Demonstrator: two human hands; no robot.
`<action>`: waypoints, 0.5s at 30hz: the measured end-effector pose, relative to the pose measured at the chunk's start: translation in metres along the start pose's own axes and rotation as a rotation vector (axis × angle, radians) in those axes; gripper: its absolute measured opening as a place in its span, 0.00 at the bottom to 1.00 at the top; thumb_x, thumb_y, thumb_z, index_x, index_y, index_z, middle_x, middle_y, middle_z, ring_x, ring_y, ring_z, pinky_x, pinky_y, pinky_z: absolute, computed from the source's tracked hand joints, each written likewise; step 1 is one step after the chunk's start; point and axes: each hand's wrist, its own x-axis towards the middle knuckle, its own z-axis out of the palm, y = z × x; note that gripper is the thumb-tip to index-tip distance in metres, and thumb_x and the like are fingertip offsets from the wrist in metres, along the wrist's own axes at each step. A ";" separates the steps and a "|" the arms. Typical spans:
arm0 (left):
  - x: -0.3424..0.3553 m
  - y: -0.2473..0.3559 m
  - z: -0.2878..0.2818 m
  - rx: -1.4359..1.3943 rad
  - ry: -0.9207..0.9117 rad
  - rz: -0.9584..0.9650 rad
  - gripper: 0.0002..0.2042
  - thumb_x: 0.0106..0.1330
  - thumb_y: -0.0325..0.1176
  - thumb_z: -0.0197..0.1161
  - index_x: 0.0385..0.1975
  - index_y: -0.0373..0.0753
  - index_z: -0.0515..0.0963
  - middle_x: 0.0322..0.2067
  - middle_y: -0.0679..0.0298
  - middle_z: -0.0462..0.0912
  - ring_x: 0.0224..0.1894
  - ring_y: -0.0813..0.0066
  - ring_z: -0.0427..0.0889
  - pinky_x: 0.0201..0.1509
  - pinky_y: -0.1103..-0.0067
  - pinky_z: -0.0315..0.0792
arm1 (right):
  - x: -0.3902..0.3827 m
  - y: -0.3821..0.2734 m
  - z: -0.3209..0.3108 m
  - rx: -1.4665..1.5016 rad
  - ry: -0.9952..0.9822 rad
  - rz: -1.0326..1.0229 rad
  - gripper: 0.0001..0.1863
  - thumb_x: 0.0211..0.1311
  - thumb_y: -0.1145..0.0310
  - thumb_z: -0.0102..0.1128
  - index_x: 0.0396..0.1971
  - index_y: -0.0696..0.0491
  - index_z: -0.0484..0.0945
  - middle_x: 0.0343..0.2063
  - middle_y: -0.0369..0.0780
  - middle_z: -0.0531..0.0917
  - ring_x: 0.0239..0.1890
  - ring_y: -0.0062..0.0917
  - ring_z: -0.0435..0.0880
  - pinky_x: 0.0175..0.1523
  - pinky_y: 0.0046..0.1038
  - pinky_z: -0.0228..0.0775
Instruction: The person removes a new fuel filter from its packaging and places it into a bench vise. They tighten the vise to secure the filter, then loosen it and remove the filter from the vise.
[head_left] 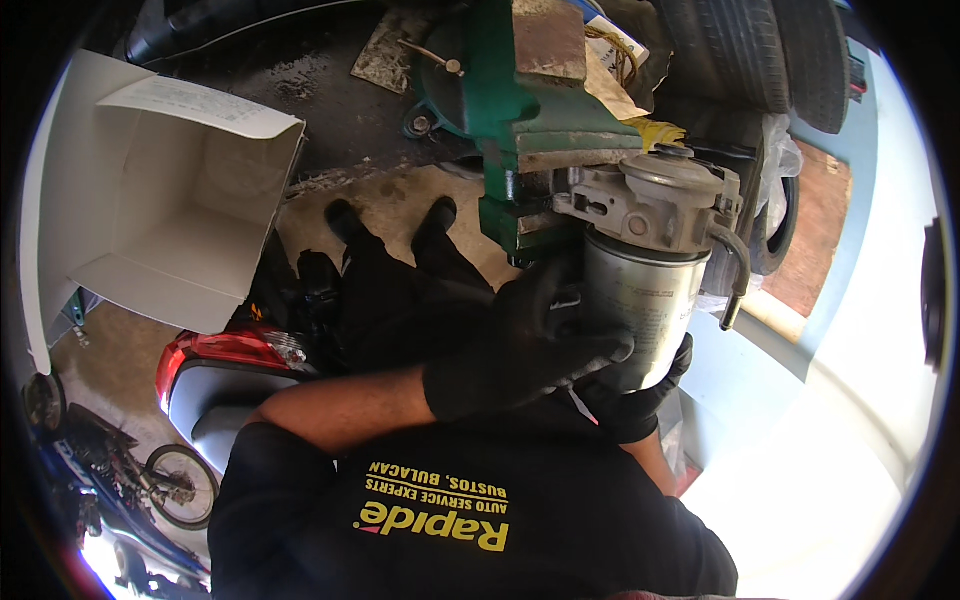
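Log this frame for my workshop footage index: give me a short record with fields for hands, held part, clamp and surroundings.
left hand: black-gloved left hand wraps the side of the filter canister
right hand: black-gloved right hand cups the canister's bottom
held part: silver cylindrical canister hanging under a grey metal housing
clamp: green bench vise grips the housing
surroundings: open white cardboard box at left; tyre at top right; motorcycle below

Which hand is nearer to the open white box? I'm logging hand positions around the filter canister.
Left. The left hand grips the silver filter canister on its box-facing side; the right hand cups the canister's bottom, farther from the open white box.
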 end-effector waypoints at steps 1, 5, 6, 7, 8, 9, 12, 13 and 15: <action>0.000 -0.002 0.001 0.042 0.023 0.036 0.39 0.62 0.39 0.77 0.68 0.34 0.61 0.56 0.56 0.74 0.54 0.74 0.77 0.52 0.74 0.79 | -0.001 0.002 -0.002 0.001 0.050 -0.029 0.51 0.59 0.25 0.51 0.73 0.48 0.63 0.67 0.46 0.73 0.66 0.43 0.74 0.70 0.47 0.68; 0.004 -0.006 0.003 0.144 0.053 0.188 0.40 0.62 0.41 0.77 0.69 0.35 0.60 0.57 0.56 0.73 0.49 0.78 0.78 0.48 0.76 0.80 | -0.011 -0.001 -0.004 -0.323 -0.127 -0.085 0.51 0.61 0.25 0.49 0.74 0.48 0.62 0.68 0.46 0.72 0.67 0.42 0.73 0.71 0.48 0.67; 0.004 -0.007 0.003 0.143 0.055 0.165 0.40 0.62 0.41 0.77 0.69 0.35 0.59 0.58 0.56 0.73 0.48 0.79 0.79 0.47 0.77 0.80 | -0.013 -0.002 -0.003 -0.351 -0.082 -0.062 0.52 0.61 0.24 0.48 0.74 0.48 0.60 0.68 0.46 0.71 0.68 0.42 0.73 0.72 0.48 0.66; 0.003 -0.006 0.003 0.108 0.048 0.147 0.40 0.63 0.42 0.76 0.69 0.35 0.59 0.58 0.56 0.73 0.48 0.78 0.79 0.48 0.77 0.79 | -0.013 -0.004 -0.002 -0.377 -0.083 -0.054 0.54 0.61 0.23 0.46 0.75 0.51 0.57 0.69 0.48 0.69 0.69 0.43 0.72 0.73 0.47 0.65; 0.001 -0.004 0.002 0.072 0.043 0.097 0.40 0.63 0.42 0.76 0.69 0.35 0.60 0.58 0.56 0.73 0.48 0.78 0.78 0.48 0.77 0.79 | -0.012 -0.004 0.000 -0.316 -0.107 -0.042 0.55 0.61 0.22 0.45 0.76 0.51 0.56 0.70 0.49 0.68 0.69 0.43 0.71 0.73 0.47 0.65; -0.001 -0.002 0.002 0.043 0.040 0.065 0.40 0.63 0.42 0.76 0.69 0.35 0.60 0.58 0.56 0.73 0.48 0.77 0.78 0.48 0.77 0.79 | -0.010 -0.004 0.002 -0.215 -0.110 -0.016 0.56 0.62 0.21 0.44 0.76 0.52 0.55 0.70 0.50 0.68 0.70 0.43 0.71 0.73 0.46 0.64; -0.005 0.005 0.002 0.103 0.046 0.045 0.40 0.65 0.45 0.74 0.70 0.34 0.59 0.58 0.55 0.73 0.46 0.77 0.79 0.45 0.78 0.79 | -0.002 0.000 0.006 0.229 -0.145 0.042 0.57 0.60 0.20 0.44 0.76 0.51 0.55 0.70 0.50 0.68 0.69 0.44 0.72 0.72 0.47 0.67; -0.006 0.007 0.002 0.122 0.044 0.037 0.40 0.65 0.46 0.74 0.70 0.34 0.59 0.58 0.55 0.73 0.45 0.76 0.80 0.43 0.79 0.79 | -0.001 0.001 0.007 0.296 -0.127 0.034 0.58 0.59 0.19 0.44 0.77 0.51 0.55 0.70 0.50 0.68 0.69 0.44 0.72 0.71 0.47 0.67; -0.006 0.011 0.003 0.135 0.037 0.033 0.40 0.66 0.47 0.73 0.70 0.33 0.59 0.59 0.54 0.73 0.47 0.73 0.80 0.45 0.77 0.78 | 0.000 0.002 0.009 0.236 -0.135 0.007 0.58 0.59 0.18 0.43 0.77 0.50 0.56 0.70 0.50 0.68 0.69 0.44 0.72 0.71 0.47 0.68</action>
